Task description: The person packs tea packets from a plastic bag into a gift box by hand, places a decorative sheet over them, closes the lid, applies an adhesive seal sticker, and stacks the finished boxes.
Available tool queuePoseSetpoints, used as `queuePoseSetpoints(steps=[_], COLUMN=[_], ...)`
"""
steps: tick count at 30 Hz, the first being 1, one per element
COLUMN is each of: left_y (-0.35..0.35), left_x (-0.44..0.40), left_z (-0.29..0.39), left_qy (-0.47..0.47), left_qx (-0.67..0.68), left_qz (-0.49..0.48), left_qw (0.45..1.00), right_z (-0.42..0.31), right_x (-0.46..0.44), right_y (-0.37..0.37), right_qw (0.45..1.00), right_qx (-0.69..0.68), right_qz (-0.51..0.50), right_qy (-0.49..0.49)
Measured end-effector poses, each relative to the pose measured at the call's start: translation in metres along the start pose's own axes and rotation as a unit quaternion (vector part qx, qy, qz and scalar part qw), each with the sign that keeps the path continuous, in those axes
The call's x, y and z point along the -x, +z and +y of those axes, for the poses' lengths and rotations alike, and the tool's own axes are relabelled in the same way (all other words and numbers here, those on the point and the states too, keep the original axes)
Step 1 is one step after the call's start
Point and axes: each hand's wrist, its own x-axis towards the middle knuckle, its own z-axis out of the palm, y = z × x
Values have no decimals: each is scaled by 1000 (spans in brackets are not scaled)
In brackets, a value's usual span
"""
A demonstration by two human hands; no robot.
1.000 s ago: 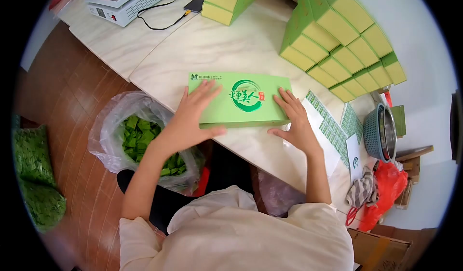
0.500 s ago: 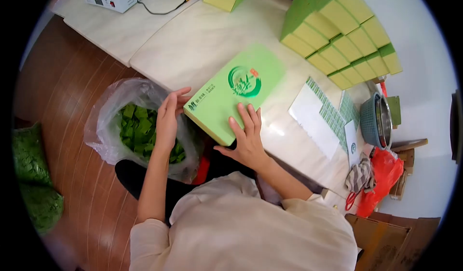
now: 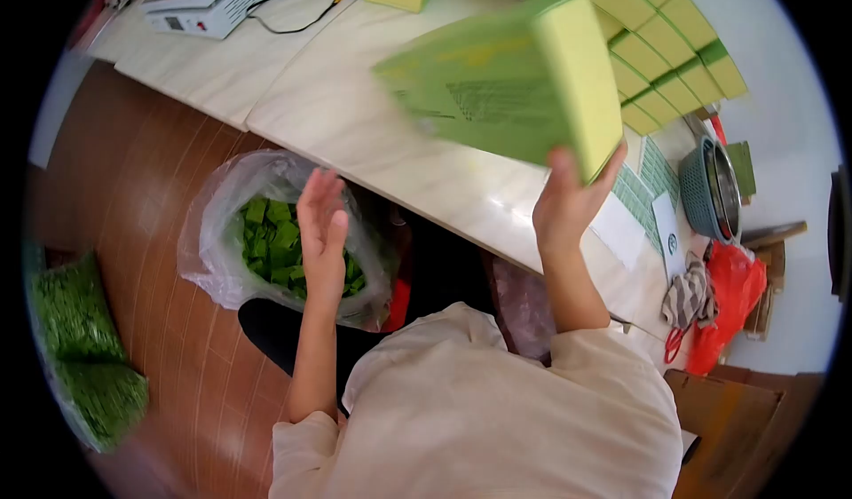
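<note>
My right hand (image 3: 575, 201) grips a green cardboard box (image 3: 497, 86) by its lower corner, thumb on one face and fingers behind the pale yellow side. The box is tilted up above the table and slightly blurred. Small print shows on the green face toward me. My left hand (image 3: 323, 233) is raised with its fingers stretched out, holding nothing. Below and beside it, a clear plastic bag (image 3: 209, 241) stands open, with many small green packets (image 3: 275, 241) inside.
Stacked green boxes (image 3: 674, 42) stand at the table's far right. A sticker sheet (image 3: 621, 224), blue basket (image 3: 697, 188), and red plastic bag (image 3: 732, 295) lie on the right. A white machine (image 3: 217, 6) is far left; filled green bags (image 3: 93, 357) sit on the floor.
The box has been lifted off the table, turned to another face, and moved right and away in my right hand. My left hand has come away from the box.
</note>
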Motion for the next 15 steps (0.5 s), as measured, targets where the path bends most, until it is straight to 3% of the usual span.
queuePoseSetpoints(steps=[1,3,5,7,8,10,11,13,15], left_y=[4,15,19,26,26,24,24,27,32], left_x=[-1,-2,-1,2,2,2,1,-2,-6], left_z=[-1,-3,-6,-6,-5,-3,-3,-3,-2], left_qy=[0,145,184,211,212,170,168,193,198], left_qx=[2,-146,-227,-326,-323,-347,-346,-384,-386], left_qz=[-12,15,2,8,-1,-47,-57,-43,-43], left_qw=[1000,978,956,921,922,921,922,902,900], right_z=[1,11,29,50,58,72,74,74,81], right_x=[-14,-31,-29,-20,-18,-18,-19,-28,-39], right_y=[-2,-4,-8,-13,-20,-35,-46,-77,-113], right_qw=[994,968,928,892,894,861,861,911,943], right_qx=[-85,-162,-178,-171,-169,-183,-182,29,241], right_qz=[28,16,7,-18,-9,-76,-66,-151,-177], right_qy=[66,193,328,417,415,469,471,381,146])
